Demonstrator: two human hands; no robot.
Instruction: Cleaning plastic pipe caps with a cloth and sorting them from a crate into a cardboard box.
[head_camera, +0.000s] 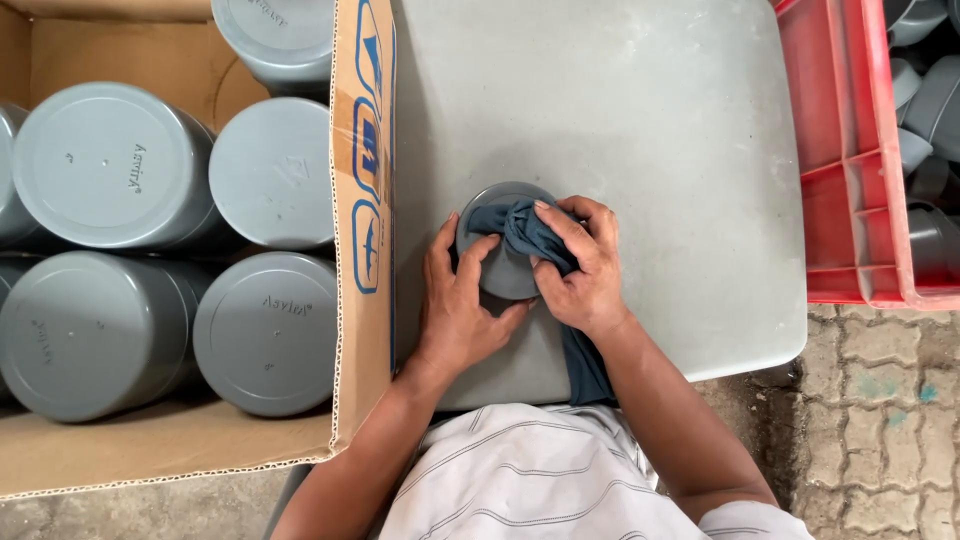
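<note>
Cartons of grey caps (120, 190) are crowding my nine o'clock. I am clamping my left hand (462, 305) and right hand (580, 270) on the cloth (525, 235) over the flat-lying fitting (500, 275), mid-table (640, 120).

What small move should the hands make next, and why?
Probably rub the cloth on around the cap: the right hand presses it bunched on the cap's top, the left hand steadies the rim, and part of the cap lies uncovered.

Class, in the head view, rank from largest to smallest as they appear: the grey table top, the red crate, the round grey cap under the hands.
1. Grey table top
2. Red crate, though the frame cuts it off
3. Round grey cap, partly hidden by cloth and hands
</note>
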